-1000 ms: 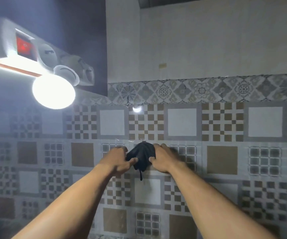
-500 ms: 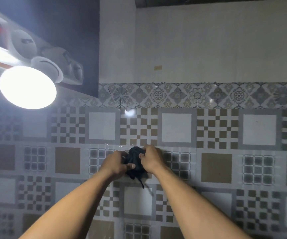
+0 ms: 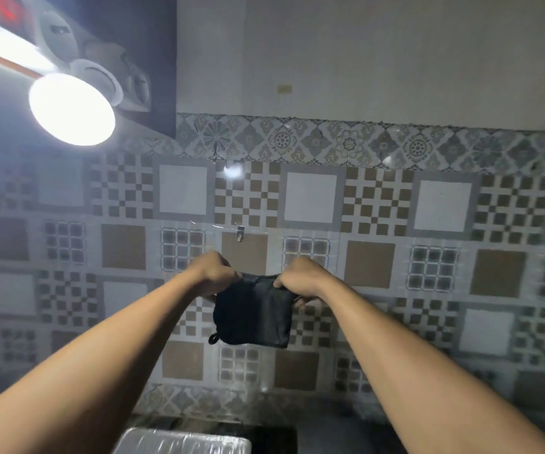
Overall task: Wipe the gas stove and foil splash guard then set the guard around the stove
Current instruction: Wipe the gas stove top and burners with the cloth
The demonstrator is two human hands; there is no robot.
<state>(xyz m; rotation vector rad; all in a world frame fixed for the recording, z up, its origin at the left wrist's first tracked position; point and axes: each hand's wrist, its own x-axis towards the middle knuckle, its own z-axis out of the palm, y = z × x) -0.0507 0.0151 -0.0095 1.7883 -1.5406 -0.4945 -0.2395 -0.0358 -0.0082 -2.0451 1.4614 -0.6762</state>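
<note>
A dark cloth (image 3: pixel 253 311) with a small loop at its lower left corner hangs flat in front of the tiled wall. My left hand (image 3: pixel 214 273) pinches its top left corner and my right hand (image 3: pixel 302 278) pinches its top right corner. A small metal hook (image 3: pixel 240 232) is fixed to the wall just above and between my hands. At the bottom edge a silvery foil splash guard (image 3: pixel 182 440) shows, with the dark stove (image 3: pixel 274 440) top beside it, mostly cut off.
A bright round lamp (image 3: pixel 72 109) glares at the upper left under a white power strip (image 3: pixel 68 37) with a red switch. The patterned tile wall (image 3: pixel 441 204) fills the view ahead.
The cloth was bunched up high at the wall hook between my hands. It is now off the hook, lower, and spread open. The view has tilted down, showing the foil guard.
</note>
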